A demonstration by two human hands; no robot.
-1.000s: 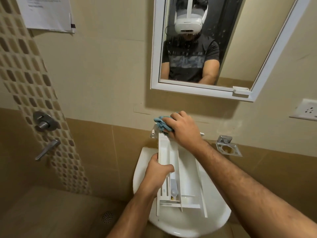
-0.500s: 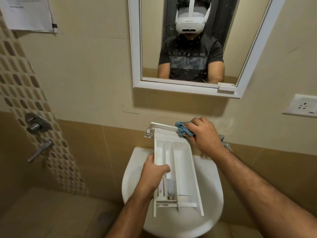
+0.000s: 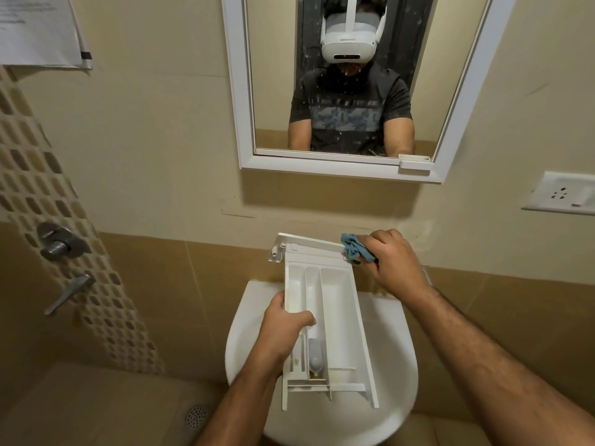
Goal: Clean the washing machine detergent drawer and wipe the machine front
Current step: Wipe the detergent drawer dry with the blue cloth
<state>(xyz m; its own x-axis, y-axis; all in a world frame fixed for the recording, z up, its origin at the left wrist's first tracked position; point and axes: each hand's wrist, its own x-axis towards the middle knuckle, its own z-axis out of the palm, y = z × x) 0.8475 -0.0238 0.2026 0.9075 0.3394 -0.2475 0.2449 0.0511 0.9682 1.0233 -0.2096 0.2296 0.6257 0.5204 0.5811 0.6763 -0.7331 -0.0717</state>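
Observation:
A white detergent drawer (image 3: 338,317) with three long compartments is held lengthwise over a white washbasin (image 3: 399,365). My left hand (image 3: 283,329) grips the drawer's left wall, thumb inside the left compartment. My right hand (image 3: 392,262) holds a crumpled blue cloth (image 3: 354,247) against the right end of the drawer's front panel, at the far end. A grey siphon cap (image 3: 315,357) sits in the middle compartment near me.
A white-framed mirror (image 3: 244,123) hangs on the wall above the basin. A metal tap valve and lever (image 3: 61,243) are on the tiled strip at left. A wall socket (image 3: 561,194) is at right. A floor drain (image 3: 196,415) lies below left.
My right hand has slid the cloth from the left end of the drawer's front panel to its right end. The drawer has turned flatter, showing its compartments. My left hand keeps its grip.

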